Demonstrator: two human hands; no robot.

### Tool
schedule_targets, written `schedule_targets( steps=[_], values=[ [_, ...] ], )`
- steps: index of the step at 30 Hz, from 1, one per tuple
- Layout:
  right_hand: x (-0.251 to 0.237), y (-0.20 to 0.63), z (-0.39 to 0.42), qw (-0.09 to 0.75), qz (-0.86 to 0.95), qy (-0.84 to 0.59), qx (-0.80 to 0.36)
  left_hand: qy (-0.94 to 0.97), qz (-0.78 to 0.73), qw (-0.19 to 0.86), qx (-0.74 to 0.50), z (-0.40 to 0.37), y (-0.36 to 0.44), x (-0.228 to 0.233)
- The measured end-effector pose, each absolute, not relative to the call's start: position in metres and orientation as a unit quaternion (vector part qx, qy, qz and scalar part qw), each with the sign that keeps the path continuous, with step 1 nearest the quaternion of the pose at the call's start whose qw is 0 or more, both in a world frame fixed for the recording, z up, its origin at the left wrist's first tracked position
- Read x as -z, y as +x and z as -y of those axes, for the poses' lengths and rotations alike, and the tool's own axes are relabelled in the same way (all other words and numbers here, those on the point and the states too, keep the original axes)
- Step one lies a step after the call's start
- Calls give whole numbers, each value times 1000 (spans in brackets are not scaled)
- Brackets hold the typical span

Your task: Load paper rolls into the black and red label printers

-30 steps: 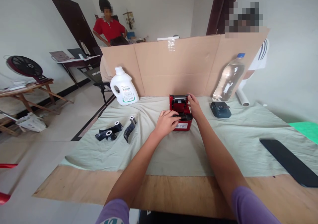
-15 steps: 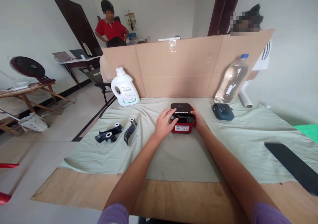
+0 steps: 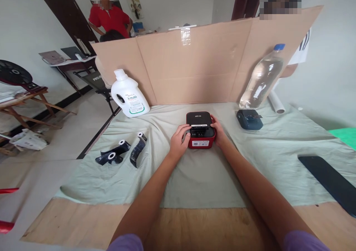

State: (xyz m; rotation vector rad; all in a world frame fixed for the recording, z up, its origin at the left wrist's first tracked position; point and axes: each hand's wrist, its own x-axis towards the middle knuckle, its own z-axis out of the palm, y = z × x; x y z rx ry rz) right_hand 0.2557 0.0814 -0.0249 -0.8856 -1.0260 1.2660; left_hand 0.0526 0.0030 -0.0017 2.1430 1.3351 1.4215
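Note:
A small red label printer [image 3: 200, 130] with a black lid sits on the pale green cloth [image 3: 194, 169] in the middle of the table. Its lid is down. My left hand [image 3: 179, 141] grips the printer's left side, fingers resting on the front of the lid. My right hand [image 3: 218, 131] cups its right side. Both forearms reach in from the near edge, in purple sleeves.
Three dark label rolls [image 3: 122, 152] lie left of the printer. A white jug [image 3: 128, 95], a clear water bottle [image 3: 261, 78] and a small blue device [image 3: 249, 119] stand near the cardboard screen [image 3: 200, 61]. A black flat object [image 3: 329, 182] lies at right. Two people stand beyond the screen.
The printer's lid was standing open a second ago and is shut now. My hands moved from the lid to the printer's two sides. The camera moved closer.

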Motion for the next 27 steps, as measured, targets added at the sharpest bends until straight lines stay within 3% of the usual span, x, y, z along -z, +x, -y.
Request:
schedule_targets(
  steps=[6,16,27],
  values=[
    [36,256,-79,619,452,-310,-563,731,-426,124,-518,-6,52,13],
    [33,254,-72,620,456,-302,-562,722,-413,156,-532,-2,52,21],
    [36,256,-77,627,430,-330,-559,725,-441,110,-517,-7,50,16]
  ],
)
